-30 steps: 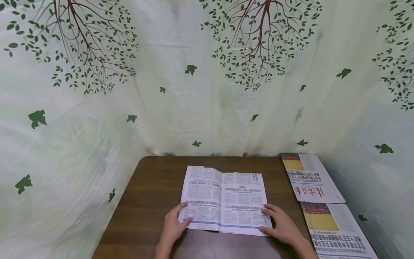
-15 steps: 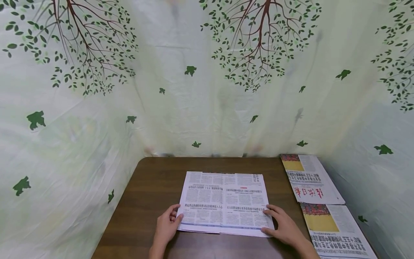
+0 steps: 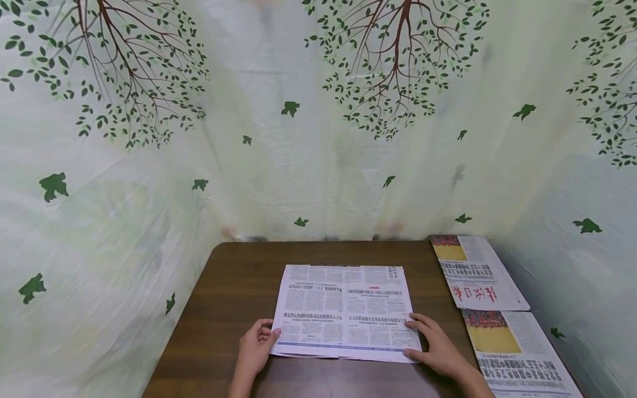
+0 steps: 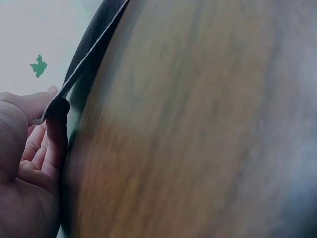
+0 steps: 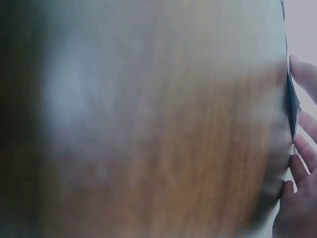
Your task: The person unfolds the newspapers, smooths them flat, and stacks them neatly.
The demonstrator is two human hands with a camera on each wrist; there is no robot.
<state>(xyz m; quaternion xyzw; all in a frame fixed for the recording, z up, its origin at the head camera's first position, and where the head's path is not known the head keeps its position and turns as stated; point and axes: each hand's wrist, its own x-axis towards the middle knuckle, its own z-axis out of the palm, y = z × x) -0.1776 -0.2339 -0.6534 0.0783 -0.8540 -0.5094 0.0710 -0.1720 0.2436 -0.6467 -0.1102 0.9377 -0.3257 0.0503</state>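
An unfolded newspaper (image 3: pixel 343 309) lies flat on the brown table in the head view, its printed page facing up. At its lower left edge my left hand (image 3: pixel 255 345) pinches the paper, thumb on top and fingers curled under. The left wrist view shows the paper's thin edge (image 4: pixel 81 67) between the thumb and fingers of the left hand (image 4: pixel 34 158). My right hand (image 3: pixel 438 345) rests on the lower right edge, thumb and fingertips spread on the page. In the right wrist view the right hand (image 5: pixel 302 148) shows only partly, beside a slightly raised paper edge (image 5: pixel 293 111).
Two folded newspapers lie on the table's right side, the far newspaper (image 3: pixel 480 276) just above the near newspaper (image 3: pixel 517 348). The brown table (image 3: pixel 209 309) ends against a pale curtain (image 3: pixel 343 182) printed with trees and leaves.
The newspaper's left half has been drawn out and flattened, its centre fold smoothing away. My left hand has moved left and slightly down, holding that edge. The right hand has stayed nearly in place.
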